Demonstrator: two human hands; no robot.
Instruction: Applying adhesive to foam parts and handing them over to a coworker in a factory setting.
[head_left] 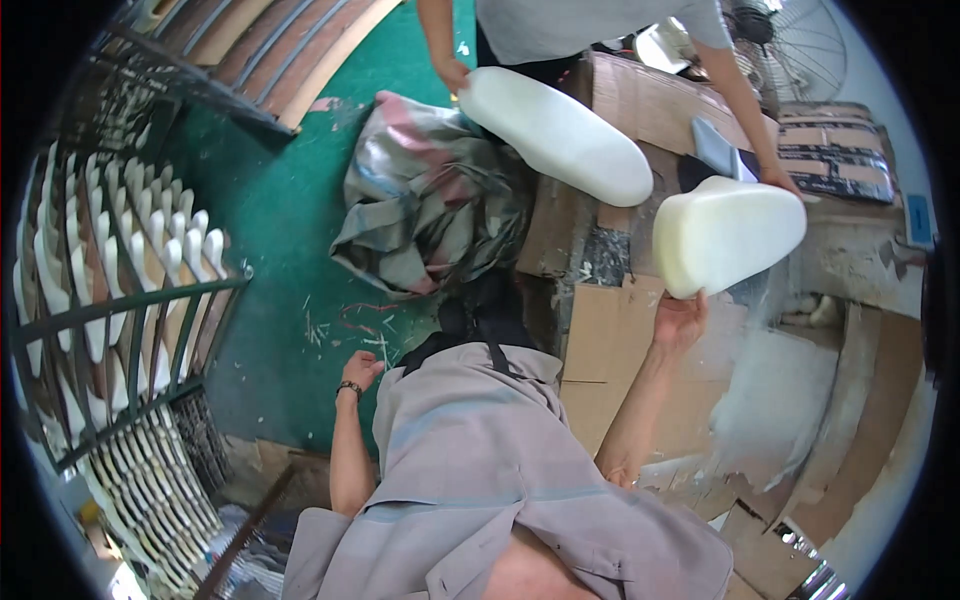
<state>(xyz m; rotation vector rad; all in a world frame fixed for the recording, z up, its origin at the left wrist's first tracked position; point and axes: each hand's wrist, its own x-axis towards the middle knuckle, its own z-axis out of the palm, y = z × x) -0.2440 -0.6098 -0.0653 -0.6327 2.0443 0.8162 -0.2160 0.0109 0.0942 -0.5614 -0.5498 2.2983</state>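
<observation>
My right hand (682, 320) pinches the lower edge of a thick, cream-coloured foam pad (740, 235) with a rounded outline. A co-worker's hand (778, 180) is at the far right edge of that same pad. With the other hand (452, 76) the co-worker holds the end of a second, longer white pad (560, 135), narrowed at its middle. My left hand (362, 370) hangs beside my apron (450, 400), its fingers loosely bent and nothing visible in them. A dark bracelet circles that wrist.
A crumpled plaid cloth bundle (430, 195) lies on the green floor (260, 215). At left stands a metal rack (130, 300) filled with curved pale pieces. Cardboard (605, 335) covers the surface at right. Wrapped packages (835, 150) and a fan (790, 45) stand behind.
</observation>
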